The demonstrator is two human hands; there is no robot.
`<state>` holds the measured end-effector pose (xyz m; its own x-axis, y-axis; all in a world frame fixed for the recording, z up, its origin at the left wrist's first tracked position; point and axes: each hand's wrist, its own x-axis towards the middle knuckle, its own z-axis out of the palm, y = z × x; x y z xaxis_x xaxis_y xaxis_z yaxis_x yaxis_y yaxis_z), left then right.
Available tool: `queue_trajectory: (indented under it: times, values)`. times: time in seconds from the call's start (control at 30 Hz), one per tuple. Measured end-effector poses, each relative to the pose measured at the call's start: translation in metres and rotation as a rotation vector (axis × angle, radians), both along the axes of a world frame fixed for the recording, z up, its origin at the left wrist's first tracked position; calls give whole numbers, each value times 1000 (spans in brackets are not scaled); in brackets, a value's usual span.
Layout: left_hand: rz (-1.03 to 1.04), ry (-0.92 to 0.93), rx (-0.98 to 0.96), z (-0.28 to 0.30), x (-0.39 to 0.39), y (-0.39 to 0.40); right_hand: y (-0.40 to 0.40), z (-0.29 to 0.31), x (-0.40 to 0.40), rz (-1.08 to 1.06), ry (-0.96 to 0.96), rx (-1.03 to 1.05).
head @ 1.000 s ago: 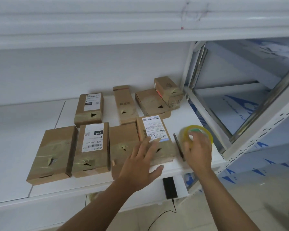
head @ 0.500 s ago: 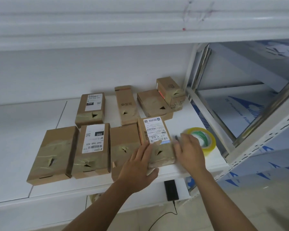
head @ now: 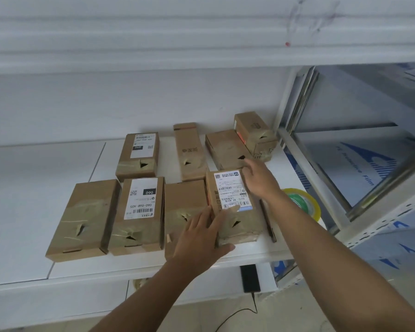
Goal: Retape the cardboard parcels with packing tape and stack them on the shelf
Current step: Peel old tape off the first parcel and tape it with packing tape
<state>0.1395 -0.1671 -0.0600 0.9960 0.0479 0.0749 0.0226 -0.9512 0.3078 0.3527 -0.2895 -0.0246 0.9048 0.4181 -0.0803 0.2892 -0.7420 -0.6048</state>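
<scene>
parcel (head: 234, 207): near right of shelf (head: 17, 212), beside tape roll (head: 303, 203)
left hand (head: 203, 238): flat, fingers straight on near-left edge
right hand (head: 259, 177): relaxed over far-right corner, holding nothing
handling: likely light, stiff; hold by long sides

Eight brown cardboard parcels (head: 235, 207) lie on the white shelf (head: 41, 164), three of them bearing white printed labels. One yellowish roll of clear packing tape (head: 306, 202) sits there too. Two bare hands are in view.
</scene>
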Motion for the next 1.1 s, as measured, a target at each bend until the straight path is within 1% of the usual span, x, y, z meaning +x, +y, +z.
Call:
queue_trajectory:
  times: [0.07,0.17,0.27,0.33,0.37,0.4,0.43,0.47,0.53,0.6,0.67,0.8,0.9,1.0,1.1]
  values:
    - [7,-19,-24,3,1,0,15,-7,21,47,57,-35]
    - [-1,-10,-15,4,0,0,35,-11,36,73,130,-17]
    - [-14,-9,-34,8,1,0,49,-4,36,149,106,-111]
    - [-23,-5,-18,9,2,1,50,4,38,125,0,-101]
    - [-25,-1,-4,9,3,1,47,7,45,83,-150,-86]
    - [-23,6,11,8,4,2,42,10,52,16,-339,-111]
    - [-17,13,25,7,5,2,36,12,61,-42,-465,-167]
    - [-13,21,34,7,6,3,28,15,73,-75,-488,-234]
    - [-14,39,40,9,9,2,15,12,96,-30,-362,-338]
    - [-21,58,37,12,12,1,8,2,108,13,-244,-371]
    - [-28,79,34,15,17,0,3,-5,108,15,-218,-352]
    - [-30,85,43,14,29,-2,-4,-6,100,-46,-268,-398]
    - [-29,75,24,13,40,-6,-11,-1,100,-59,-368,-437]
    - [-45,2,27,11,48,-12,-16,-1,100,13,-357,-511]
    - [-85,-76,43,9,50,-17,-18,-2,98,32,-387,-568]
